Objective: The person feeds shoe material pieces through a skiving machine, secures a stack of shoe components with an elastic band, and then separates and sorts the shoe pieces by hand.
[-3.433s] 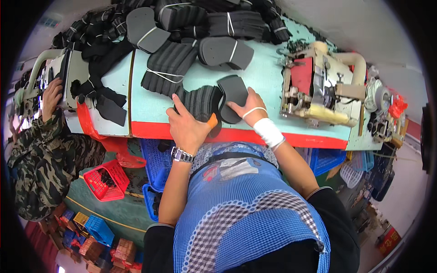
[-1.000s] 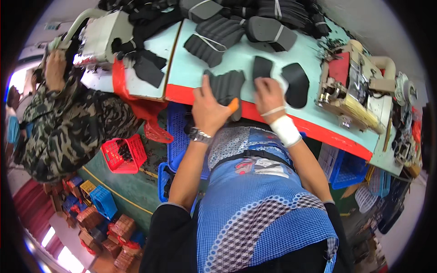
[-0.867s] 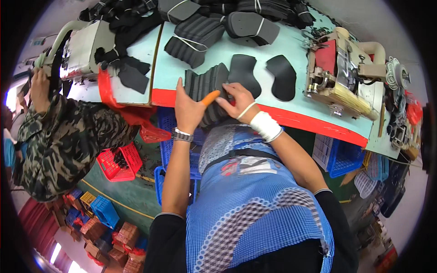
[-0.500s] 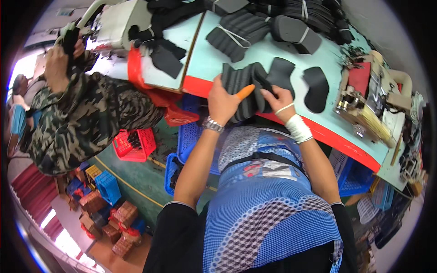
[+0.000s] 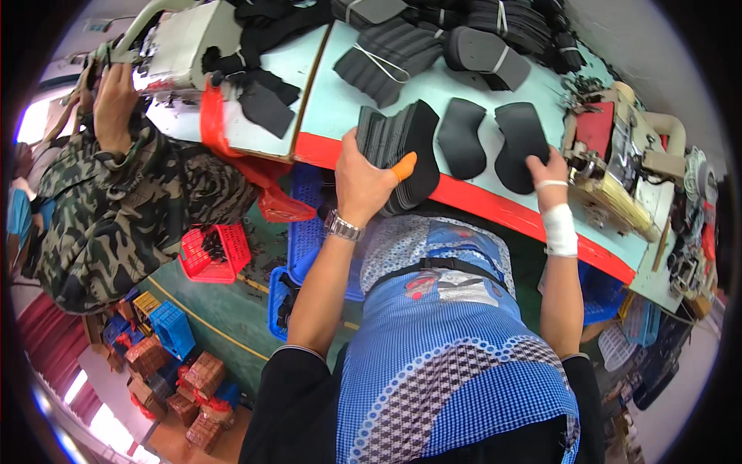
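You have no words or numbers that can be read with certainty. On your blue checked apron (image 5: 456, 379), near the waist, a printed patch (image 5: 454, 284) shows red, white and dark shapes, with any lettering too small to make out. The dial of your wristwatch (image 5: 340, 226) is too small to read. At the near left, any markings on the stacked brown cartons (image 5: 205, 373) are too small and soft for you. At the far left, a small greenish panel (image 5: 98, 25) is too blurred to read.
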`<state>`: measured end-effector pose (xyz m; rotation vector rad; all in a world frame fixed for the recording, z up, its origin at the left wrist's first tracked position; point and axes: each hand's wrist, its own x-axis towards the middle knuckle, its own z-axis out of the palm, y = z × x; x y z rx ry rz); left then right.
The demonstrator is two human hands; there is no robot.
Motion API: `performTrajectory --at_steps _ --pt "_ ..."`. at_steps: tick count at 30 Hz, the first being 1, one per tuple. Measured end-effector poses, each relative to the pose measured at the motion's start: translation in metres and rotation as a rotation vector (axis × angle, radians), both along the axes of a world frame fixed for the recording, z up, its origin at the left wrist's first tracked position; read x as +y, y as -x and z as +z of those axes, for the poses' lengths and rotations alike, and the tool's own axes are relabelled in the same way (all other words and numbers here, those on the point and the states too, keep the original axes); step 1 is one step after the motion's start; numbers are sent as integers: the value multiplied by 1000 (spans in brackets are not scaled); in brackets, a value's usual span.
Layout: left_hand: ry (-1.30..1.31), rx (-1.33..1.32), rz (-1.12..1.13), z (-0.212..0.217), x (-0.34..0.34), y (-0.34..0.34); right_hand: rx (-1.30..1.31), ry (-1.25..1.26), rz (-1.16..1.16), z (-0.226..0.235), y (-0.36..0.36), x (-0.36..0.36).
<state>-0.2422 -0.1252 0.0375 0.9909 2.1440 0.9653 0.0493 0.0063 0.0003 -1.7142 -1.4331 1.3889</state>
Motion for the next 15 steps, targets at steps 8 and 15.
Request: performTrajectory --at_steps 8,15 --pt "101 -11 -137 -20 9 12 -106 -452 629 -34 124 -70" --pt "30 -253 -90 -31 5 23 30 -131 562 -22 117 -64"
